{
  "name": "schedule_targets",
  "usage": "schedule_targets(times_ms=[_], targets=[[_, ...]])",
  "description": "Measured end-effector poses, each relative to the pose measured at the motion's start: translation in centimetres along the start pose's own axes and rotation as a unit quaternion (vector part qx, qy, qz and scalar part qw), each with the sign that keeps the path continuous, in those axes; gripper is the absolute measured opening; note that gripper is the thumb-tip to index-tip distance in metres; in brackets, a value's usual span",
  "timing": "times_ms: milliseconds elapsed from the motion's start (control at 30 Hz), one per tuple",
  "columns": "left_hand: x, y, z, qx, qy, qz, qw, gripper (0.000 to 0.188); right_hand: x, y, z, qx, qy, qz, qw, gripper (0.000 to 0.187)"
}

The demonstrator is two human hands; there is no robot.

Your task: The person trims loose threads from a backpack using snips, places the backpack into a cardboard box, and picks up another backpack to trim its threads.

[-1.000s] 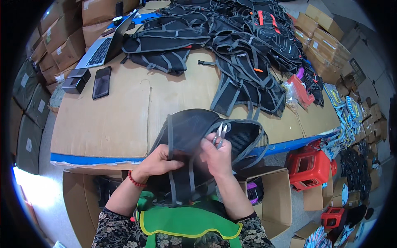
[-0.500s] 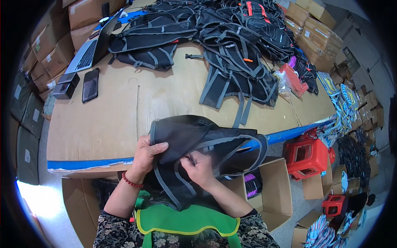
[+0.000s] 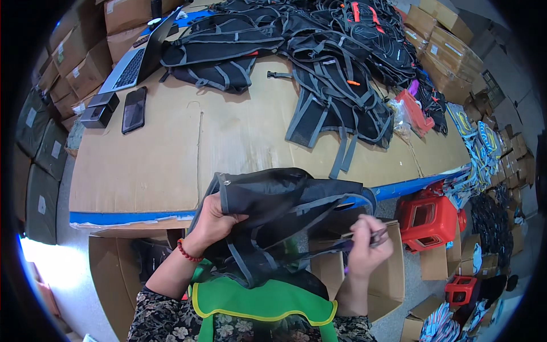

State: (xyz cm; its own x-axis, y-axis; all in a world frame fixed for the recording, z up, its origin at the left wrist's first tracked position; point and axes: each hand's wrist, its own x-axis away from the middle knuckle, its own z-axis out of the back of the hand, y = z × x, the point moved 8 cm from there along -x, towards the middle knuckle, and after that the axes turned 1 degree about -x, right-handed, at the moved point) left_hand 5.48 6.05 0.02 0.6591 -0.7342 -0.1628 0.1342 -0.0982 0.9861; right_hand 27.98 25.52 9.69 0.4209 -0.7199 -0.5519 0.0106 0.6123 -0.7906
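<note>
- The black bag (image 3: pixel 262 196) lies between the two hands, against the green apron (image 3: pixel 262 302), probably so the lap side steadies it.
- The left hand (image 3: pixel 213 225) grasps its grey-trimmed edge, thumb on top, apparently to anchor the cloth.
- The right hand (image 3: pixel 369 248), apart from the main cloth, is curled round a small dark item (image 3: pixel 376 237), too blurred to identify; whether it also grips the dark strip (image 3: pixel 330 249) beside it, I cannot tell.
- Beyond both hands, other black bags (image 3: pixel 342 108) lie heaped on the cardboard-covered table (image 3: pixel 142 176), seemingly leaving the near edge for handling.
</note>
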Motion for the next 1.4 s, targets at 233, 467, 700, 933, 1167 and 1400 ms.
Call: schedule_targets(times_ms=[233,467,700,933,1167,1400], targets=[[0.3,0.4,-0.6,-0.100,0.004,-0.066,0.993,0.030,-4.7,-3.9,-6.2,0.064,-0.224,0.046,0.972,0.020],[0.5,2.8,-1.8,-0.212,0.012,-0.225,0.951,0.039,-3.6,-4.9,-13.6,0.191,-0.390,0.141,0.890,0.033],[1.2,1.7,-2.0,-0.265,-0.021,-0.274,0.924,0.039,-2.3,-4.7,-14.0,0.225,-0.388,0.178,0.876,0.032],[1.5,1.7,-2.4,-0.270,-0.023,-0.290,0.918,0.031,-2.2,-5.6,-14.3,0.285,-0.363,0.248,0.852,0.030],[1.6,2.3,-2.6,-0.288,-0.034,-0.296,0.910,0.032,-3.0,-5.7,-13.5,0.238,-0.363,0.227,0.872,0.033],[1.8,2.6,-2.8,-0.294,-0.040,-0.299,0.907,0.042,-6.6,0.1,-7.0,-0.040,-0.217,-0.064,0.973,0.015]])
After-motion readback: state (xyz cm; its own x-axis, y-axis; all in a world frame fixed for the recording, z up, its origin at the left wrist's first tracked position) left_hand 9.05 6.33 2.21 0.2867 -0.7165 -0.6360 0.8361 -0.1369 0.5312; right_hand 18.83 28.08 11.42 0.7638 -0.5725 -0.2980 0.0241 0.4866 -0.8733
